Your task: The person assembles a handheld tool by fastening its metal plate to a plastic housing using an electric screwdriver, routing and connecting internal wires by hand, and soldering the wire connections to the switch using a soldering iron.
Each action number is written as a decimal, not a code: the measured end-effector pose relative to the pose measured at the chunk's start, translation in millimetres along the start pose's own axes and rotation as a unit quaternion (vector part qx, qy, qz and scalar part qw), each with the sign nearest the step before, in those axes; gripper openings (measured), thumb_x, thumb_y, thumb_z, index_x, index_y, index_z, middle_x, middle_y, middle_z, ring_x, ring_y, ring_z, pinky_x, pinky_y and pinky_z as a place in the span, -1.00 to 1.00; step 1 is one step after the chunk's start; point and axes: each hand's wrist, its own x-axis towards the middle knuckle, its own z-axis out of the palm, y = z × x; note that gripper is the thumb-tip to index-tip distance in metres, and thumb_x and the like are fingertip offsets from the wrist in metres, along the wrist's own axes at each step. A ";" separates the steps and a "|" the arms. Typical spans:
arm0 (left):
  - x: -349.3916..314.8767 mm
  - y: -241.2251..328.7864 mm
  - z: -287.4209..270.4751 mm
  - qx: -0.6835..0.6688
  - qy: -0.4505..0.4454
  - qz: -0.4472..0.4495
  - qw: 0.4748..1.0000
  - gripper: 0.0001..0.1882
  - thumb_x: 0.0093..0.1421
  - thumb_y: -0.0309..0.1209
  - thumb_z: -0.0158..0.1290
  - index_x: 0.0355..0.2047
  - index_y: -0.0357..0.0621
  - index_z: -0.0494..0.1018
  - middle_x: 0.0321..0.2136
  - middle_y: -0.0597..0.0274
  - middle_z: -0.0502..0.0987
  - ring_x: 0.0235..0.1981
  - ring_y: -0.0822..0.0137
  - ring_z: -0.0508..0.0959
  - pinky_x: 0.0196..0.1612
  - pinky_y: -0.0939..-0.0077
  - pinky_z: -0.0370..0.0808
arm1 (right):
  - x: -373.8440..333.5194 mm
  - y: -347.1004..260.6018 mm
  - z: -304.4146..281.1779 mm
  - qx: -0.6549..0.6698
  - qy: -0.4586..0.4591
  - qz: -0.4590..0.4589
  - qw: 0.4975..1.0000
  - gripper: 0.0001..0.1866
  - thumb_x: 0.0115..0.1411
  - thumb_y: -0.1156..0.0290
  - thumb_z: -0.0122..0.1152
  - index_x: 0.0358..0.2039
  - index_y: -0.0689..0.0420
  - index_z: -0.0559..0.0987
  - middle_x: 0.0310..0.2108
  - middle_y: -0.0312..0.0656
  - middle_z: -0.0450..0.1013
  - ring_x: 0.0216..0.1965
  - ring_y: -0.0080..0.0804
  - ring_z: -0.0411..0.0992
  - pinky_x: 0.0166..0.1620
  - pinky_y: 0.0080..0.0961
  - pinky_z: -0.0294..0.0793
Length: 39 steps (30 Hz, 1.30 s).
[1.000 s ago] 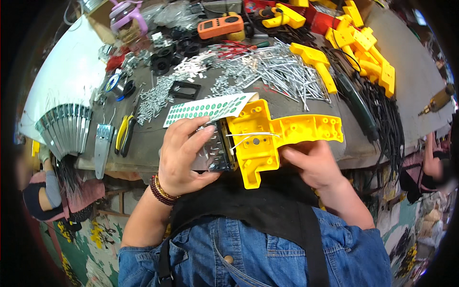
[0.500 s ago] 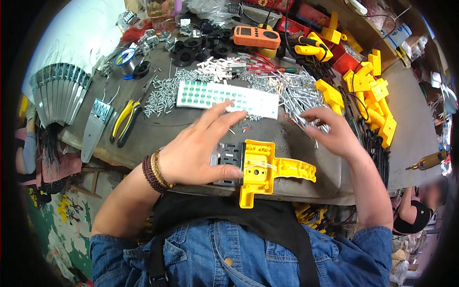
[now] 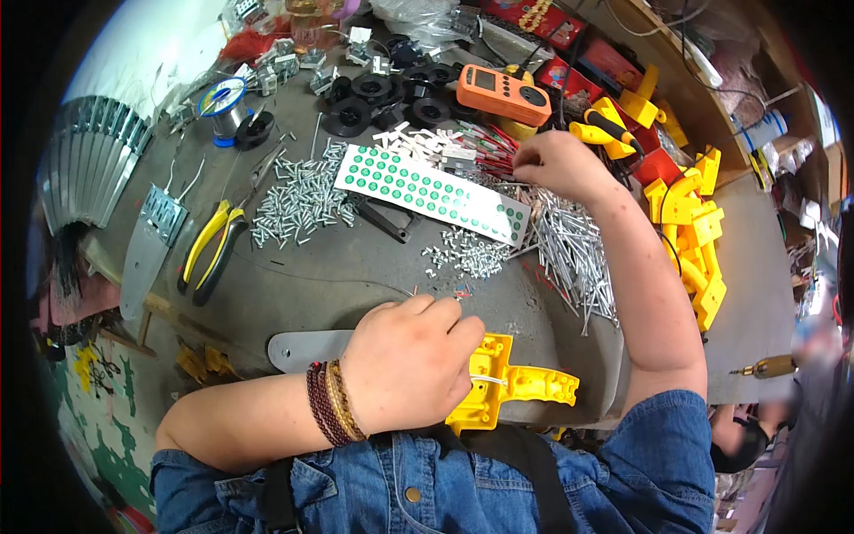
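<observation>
My left hand (image 3: 414, 360), fingers curled closed, covers the left end of a yellow plastic half-housing with a handle (image 3: 538, 384). What its fingers hold is hidden. A rounded grey metal plate (image 3: 307, 350) sticks out to the left under it. White wires (image 3: 487, 380) lie inside the housing. My right hand (image 3: 565, 165) reaches over the bench with its fingers bent together, close to red-wired parts (image 3: 498, 153); anything in them is too small to make out. Below it lies a pile of long silver screws (image 3: 574, 258). A white sheet with green round stickers (image 3: 431, 194) lies left of it.
Yellow-and-black pliers (image 3: 212, 251) and a finned metal plate (image 3: 158, 236) lie at left. Short screws (image 3: 302, 200), black spools (image 3: 369, 86) and an orange meter (image 3: 503, 93) spread behind. Yellow housings (image 3: 694, 218) are heaped at right. Another person's arm (image 3: 734, 432) shows at lower right.
My right hand has moved up and away from the long screws toward the red-wired parts. My left hand has closed from spread fingers and now covers the black slotted plate. The view has shifted.
</observation>
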 end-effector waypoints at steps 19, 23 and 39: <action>0.0 -9.3 3.7 -0.048 -0.001 0.014 0.999 -0.77 -0.03 -0.23 0.20 -0.68 -0.02 0.45 -0.46 0.22 0.33 -0.38 0.20 0.42 -0.33 0.32 0.42 | 46.2 -17.7 27.9 -0.188 0.147 -0.019 0.971 -0.81 0.12 0.31 0.22 -0.37 0.18 0.60 -0.41 -0.05 0.56 -0.30 -0.08 0.54 -0.20 -0.21 0.50; 0.2 -12.5 0.2 -0.099 -0.043 -0.012 0.994 -0.76 -0.06 -0.24 0.21 -0.70 -0.04 0.45 -0.46 0.20 0.34 -0.38 0.18 0.43 -0.31 0.34 0.43 | 38.2 -11.9 12.7 -0.108 0.225 -0.120 0.961 -0.89 0.08 0.41 0.18 -0.42 0.16 0.59 -0.42 -0.07 0.55 -0.32 -0.07 0.53 -0.18 -0.20 0.51; 17.5 14.2 -6.5 0.120 -0.072 -0.039 0.989 -0.87 -0.09 -0.43 0.11 -0.48 -0.15 0.45 -0.50 0.20 0.50 -0.49 0.23 0.56 -0.49 0.38 0.52 | 38.2 1.7 15.4 0.160 0.216 -0.015 0.963 -0.71 0.13 0.43 0.22 -0.13 0.24 0.56 -0.28 0.03 0.56 -0.21 -0.14 0.55 -0.12 -0.31 0.48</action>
